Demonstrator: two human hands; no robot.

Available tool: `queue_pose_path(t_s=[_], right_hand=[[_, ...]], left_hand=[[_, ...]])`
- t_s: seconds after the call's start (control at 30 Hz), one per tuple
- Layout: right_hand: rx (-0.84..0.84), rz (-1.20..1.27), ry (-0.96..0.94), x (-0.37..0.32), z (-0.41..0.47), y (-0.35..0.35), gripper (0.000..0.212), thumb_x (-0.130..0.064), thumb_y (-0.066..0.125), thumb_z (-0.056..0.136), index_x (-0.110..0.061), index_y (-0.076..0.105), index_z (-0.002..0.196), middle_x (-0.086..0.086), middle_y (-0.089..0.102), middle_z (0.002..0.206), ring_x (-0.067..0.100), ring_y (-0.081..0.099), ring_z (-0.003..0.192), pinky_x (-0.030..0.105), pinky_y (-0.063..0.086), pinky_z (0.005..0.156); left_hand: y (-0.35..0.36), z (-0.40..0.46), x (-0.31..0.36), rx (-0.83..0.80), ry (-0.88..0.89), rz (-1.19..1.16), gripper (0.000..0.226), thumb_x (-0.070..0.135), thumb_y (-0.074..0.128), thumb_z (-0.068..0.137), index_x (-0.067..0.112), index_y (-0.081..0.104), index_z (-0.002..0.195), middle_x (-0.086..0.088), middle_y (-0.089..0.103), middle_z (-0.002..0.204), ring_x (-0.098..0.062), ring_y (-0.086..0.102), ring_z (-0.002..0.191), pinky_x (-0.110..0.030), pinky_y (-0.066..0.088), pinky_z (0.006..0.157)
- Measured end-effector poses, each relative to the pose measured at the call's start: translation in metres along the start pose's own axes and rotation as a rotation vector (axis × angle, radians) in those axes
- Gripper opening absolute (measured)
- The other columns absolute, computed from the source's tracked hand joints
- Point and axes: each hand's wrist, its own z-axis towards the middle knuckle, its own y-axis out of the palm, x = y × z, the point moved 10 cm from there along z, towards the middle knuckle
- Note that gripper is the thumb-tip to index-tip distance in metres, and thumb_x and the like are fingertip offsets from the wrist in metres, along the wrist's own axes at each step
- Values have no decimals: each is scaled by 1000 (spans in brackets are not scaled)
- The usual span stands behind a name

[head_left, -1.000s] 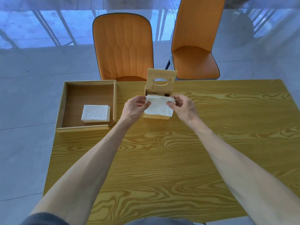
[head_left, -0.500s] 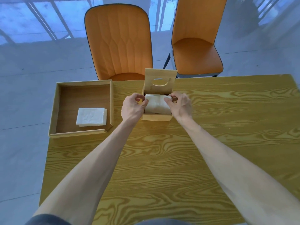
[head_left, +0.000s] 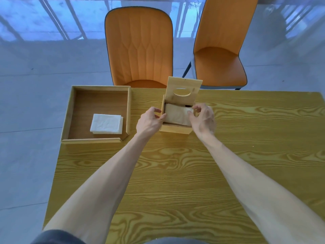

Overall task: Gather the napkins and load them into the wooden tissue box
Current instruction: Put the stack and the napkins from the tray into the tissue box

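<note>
Napkins (head_left: 177, 115) now sunk inside wooden tissue box (head_left: 175, 128) (lid upright), left hand (head_left: 149, 120) and right hand (head_left: 204, 118) grips loosened beside them

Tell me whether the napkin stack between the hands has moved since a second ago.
Yes. The napkin stack went down into the wooden tissue box; earlier it sat above the rim.

I can read no text, label, brand or number anywhere in front of me: the wooden tissue box (head_left: 177, 128) at the centre of the frame is plain, as is the tray (head_left: 66, 113) at left.
</note>
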Motion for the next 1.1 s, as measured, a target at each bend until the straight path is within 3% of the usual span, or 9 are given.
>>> queue_pose_path(t_s=[0.13,0.23,0.43,0.5,0.57,0.73,0.9,1.1], right_hand=[[99,13,-59,-29,-15,-19,10,-26,63,94,-20,67,100,2,67,102,19,63,89,26,41,66],[96,19,-158,-69,-30,-19,8,-25,63,93,-19,69,95,-1,72,92,17,66,82,24,43,64],[-172,-13,-216,-129,-72,40,18,-31,62,93,-20,75,97,-4,77,90,15,71,82,23,49,61],[-304,21,-195,-141,-85,69,21,-30,62,93,-16,76,100,1,77,95,19,73,86,35,59,72],[-407,61,-161,-150,-96,94,22,-26,62,93,-12,76,103,7,76,102,24,73,92,45,61,80],[-585,64,-97,-165,-118,137,32,-23,61,93,-10,69,122,10,69,123,26,67,109,43,57,93],[-700,13,-157,-184,-134,165,47,-24,51,99,-10,49,144,10,52,148,26,50,135,40,40,113],[-831,-79,-219,-191,-143,188,48,-31,41,104,-12,41,149,12,46,152,29,43,139,40,35,115]], left_hand=[[-16,-9,-9,-37,1,27,38,49,53,93,23,62,120,-4,70,117,-22,65,99,-33,51,81],[-34,-17,-23,-67,-36,97,40,50,53,92,23,62,121,-4,69,117,-23,66,102,-41,55,89],[-82,-30,-64,-22,-115,127,38,44,54,92,16,64,117,-7,72,102,-28,68,95,-43,56,88],[-101,-34,-80,25,-143,114,38,44,54,92,17,64,116,-5,71,100,-25,68,94,-42,56,87],[-122,-40,-96,78,-160,148,37,45,52,92,21,66,116,-1,70,98,-21,66,88,-35,53,82],[-162,-43,-126,214,-192,195,41,38,55,92,18,56,129,-6,65,123,-24,63,108,-31,44,74],[-178,-34,-143,286,-233,114,55,31,59,94,12,40,142,-11,54,140,-29,55,125,-37,46,97],[-164,-22,-158,156,-300,-6,64,29,58,95,13,28,150,-12,43,151,-31,48,132,-42,42,104]])
